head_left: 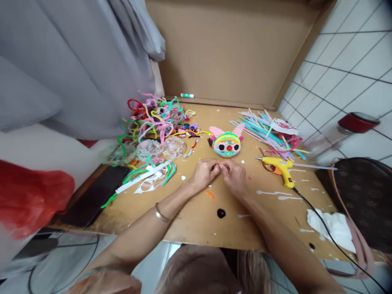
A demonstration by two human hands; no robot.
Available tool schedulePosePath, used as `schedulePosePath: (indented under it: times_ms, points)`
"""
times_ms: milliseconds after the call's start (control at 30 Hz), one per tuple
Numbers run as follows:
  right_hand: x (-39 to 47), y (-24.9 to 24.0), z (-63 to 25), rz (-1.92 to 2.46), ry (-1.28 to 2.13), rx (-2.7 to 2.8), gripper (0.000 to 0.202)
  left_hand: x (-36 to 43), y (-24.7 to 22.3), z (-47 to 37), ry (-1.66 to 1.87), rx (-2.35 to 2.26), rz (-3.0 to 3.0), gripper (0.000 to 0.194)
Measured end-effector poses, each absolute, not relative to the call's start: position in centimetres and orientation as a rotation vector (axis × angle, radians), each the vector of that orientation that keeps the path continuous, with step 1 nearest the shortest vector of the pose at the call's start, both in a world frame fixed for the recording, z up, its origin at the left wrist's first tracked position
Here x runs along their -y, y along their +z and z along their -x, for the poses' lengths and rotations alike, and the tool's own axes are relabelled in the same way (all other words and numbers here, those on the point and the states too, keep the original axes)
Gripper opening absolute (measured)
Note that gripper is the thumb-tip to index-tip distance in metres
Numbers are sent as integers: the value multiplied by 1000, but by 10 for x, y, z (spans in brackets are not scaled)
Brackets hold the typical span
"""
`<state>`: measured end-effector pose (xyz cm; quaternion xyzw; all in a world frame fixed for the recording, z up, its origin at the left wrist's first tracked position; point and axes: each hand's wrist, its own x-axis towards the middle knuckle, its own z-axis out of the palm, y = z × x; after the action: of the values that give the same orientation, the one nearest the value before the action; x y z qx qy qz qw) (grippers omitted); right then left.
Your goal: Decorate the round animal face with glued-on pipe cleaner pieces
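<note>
My left hand [205, 173] and my right hand [235, 176] meet fingertip to fingertip over the middle of the table, both pinched closed. Whatever sits between the fingertips is too small to make out. Just beyond them lies a round, colourful craft animal face [227, 138] with pink ears, black eyes and a red nose. Nearer to me are a short orange strip [210, 195] and a small black disc [221, 213]. To the right of my right hand, a yellow hot glue gun [281, 165] lies on its side with a glue stick in its back.
Tangled pipe cleaners [156, 118] and clear round plastic pieces [174, 147] crowd the left, near a dark phone-like slab [96, 196]. Straight pipe cleaners [260, 130] lie back right. A bottle [332, 134], a brown bag [357, 200] and white tissue [330, 228] occupy the right side.
</note>
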<state>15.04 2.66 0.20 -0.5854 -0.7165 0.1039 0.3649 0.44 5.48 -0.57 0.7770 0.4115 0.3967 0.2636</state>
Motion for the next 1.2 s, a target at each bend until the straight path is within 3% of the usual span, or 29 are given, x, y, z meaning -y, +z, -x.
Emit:
schedulePosePath:
  times_ms: [333, 533, 767, 900, 1033, 1200]
  points:
    - [-28, 18, -154, 1423, 488, 1575, 21, -65, -4, -1, 1198, -1195, -1598, 19]
    - [-27, 24, -154, 1403, 645, 1507, 25, -53, 10, 2, 1275, -1275, -1755, 28]
    - [-28, 22, -157, 1458, 534, 1603, 27, -53, -1, -4, 1303, -1215, -2029, 18]
    - [-30, 16, -160, 1507, 355, 1704, 29, -55, -6, -6, 1169, -1098, -2129, 22]
    - [-33, 15, -161, 1467, 273, 1772, 31, -56, -6, -10, 1121, -1093, -1988, 20]
    - [-33, 17, -162, 1408, 439, 1673, 30, -55, -4, -16, 1056, -1065, -1633, 18]
